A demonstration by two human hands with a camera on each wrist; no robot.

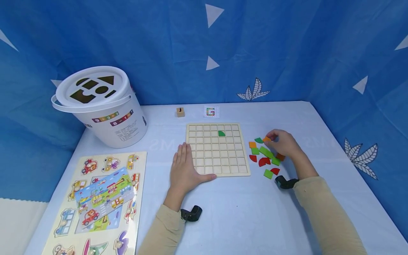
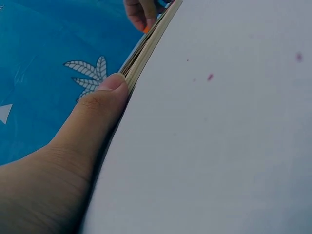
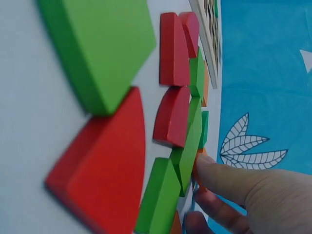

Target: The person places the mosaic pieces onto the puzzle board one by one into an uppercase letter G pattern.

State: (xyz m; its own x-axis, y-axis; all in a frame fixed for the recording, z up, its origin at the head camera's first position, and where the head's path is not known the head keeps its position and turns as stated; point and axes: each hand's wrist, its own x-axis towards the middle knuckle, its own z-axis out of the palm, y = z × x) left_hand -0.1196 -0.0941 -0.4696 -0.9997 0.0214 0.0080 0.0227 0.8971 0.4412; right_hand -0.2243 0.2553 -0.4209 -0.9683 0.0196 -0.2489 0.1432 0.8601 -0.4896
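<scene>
A wooden grid board [image 1: 218, 157] lies mid-table with one green quarter-circle piece [image 1: 221, 133] in a cell of its upper right part. Against the board's left edge my left hand [image 1: 185, 173] rests with straight fingers, its thumb along the near edge; the thumb [image 2: 97, 107] touches the board's side in the left wrist view. To the right of the board, my right hand [image 1: 284, 143] pinches an orange piece [image 1: 266, 139] between thumb and fingers. Below it lie loose green pieces [image 1: 266, 152], red quarter-circle pieces [image 1: 264, 162] and an orange square [image 1: 252, 145].
Behind the board are a wooden letter cube [image 1: 180, 112] and a small pattern card [image 1: 211, 112] with a coloured G. A white lidded bucket [image 1: 111, 127] stands at the back left. In front of it lies a vehicle knob puzzle [image 1: 71, 170] with picture cards [image 1: 103, 198] on top.
</scene>
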